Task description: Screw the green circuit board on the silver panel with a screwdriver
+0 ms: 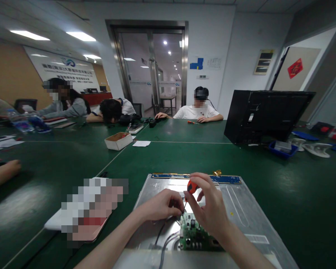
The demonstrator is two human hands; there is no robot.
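A flat metal display panel (235,209) lies on the green table before me, with a green circuit board (189,233) on its near half. My right hand (211,207) pinches the orange-and-black handle of a screwdriver (192,186) between thumb and fingers. The screwdriver's thin shaft slants down to the board's upper left corner. Beside that tip, my left hand (165,204) has its fingers curled and pressed together; what they hold, if anything, is hidden. Grey cables (165,244) run along the board's left side. A narrow blue circuit strip (226,179) edges the panel's far side.
A pinkish phone-like slab (93,231) lies left of the panel, beside a white object (54,221). Farther off are an open white box (118,141), a black monitor (266,116) and a blue tray (282,148). Other people sit around the table; one's hand (5,170) rests at far left.
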